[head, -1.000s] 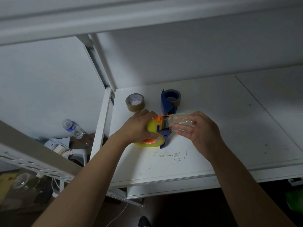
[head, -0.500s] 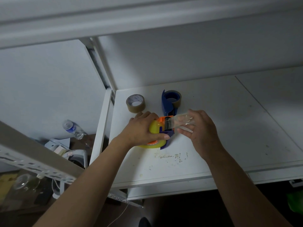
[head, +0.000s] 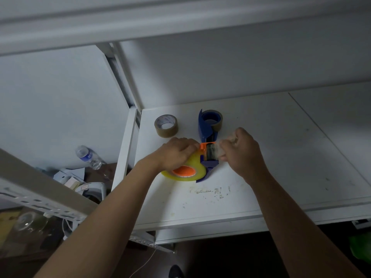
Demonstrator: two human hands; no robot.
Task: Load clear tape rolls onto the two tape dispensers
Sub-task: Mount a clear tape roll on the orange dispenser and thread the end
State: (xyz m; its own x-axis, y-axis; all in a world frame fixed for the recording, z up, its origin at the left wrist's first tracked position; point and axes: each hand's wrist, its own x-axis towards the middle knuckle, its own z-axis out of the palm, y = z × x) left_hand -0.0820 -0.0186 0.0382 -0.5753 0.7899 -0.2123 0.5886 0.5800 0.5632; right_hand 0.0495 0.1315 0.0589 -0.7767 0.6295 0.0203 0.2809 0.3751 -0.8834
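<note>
A blue tape dispenser [head: 207, 166] with an orange flap lies on the white shelf [head: 281, 157] and carries a yellowish clear tape roll [head: 195, 169] with an orange core. My left hand [head: 176, 153] grips the top of that roll. My right hand [head: 244, 153] pinches the pulled-out clear tape end [head: 230, 137] just right of the dispenser's cutter. Behind stands a second blue dispenser [head: 209, 124] with a brown roll on it. A loose brown tape roll [head: 166, 125] sits to its left.
The shelf's front edge [head: 220, 219] runs below my forearms; a white upright post [head: 125, 149] bounds the shelf on the left. Beyond it, lower down, lie a water bottle [head: 88, 157], boxes and a perforated rail [head: 40, 197]. Dried marks [head: 210, 190] stain the shelf.
My right hand has closed tighter on the tape strip and drawn it over the cutter. My left hand has shifted up onto the roll's top, uncovering the orange core.
</note>
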